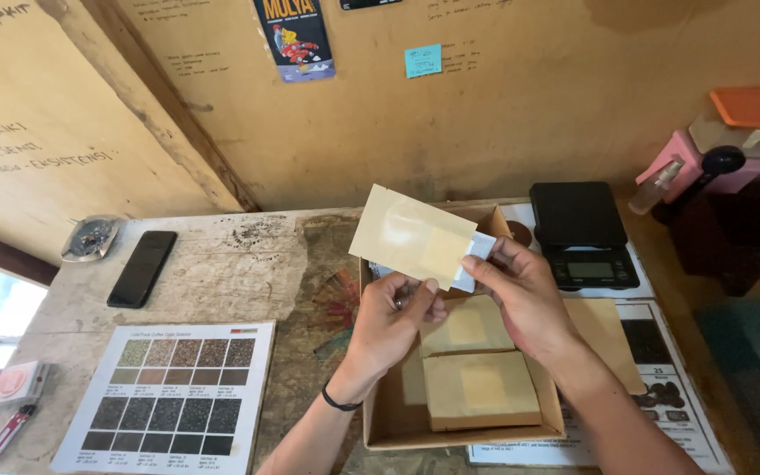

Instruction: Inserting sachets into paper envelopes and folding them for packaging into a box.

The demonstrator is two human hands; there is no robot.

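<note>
My left hand (395, 318) and my right hand (521, 290) both hold a flat tan paper pouch (411, 236) by its lower edge, lifted above an open cardboard box (376, 413). A small white sachet (473, 261) sticks out at the pouch's right end under my right thumb. The pouch is tilted, its upper left corner pointing at the wall. Inside the box lie more tan pouches (481, 390), stacked flat. A black band circles my left wrist.
A black digital scale (582, 233) stands right of the box. A printed colour chart (173, 396) lies at the front left, a black phone (142, 268) and a metal ashtray (90, 237) beyond it. A red cutter (9, 431) lies at the left edge. Pink container (705, 158) stands far right.
</note>
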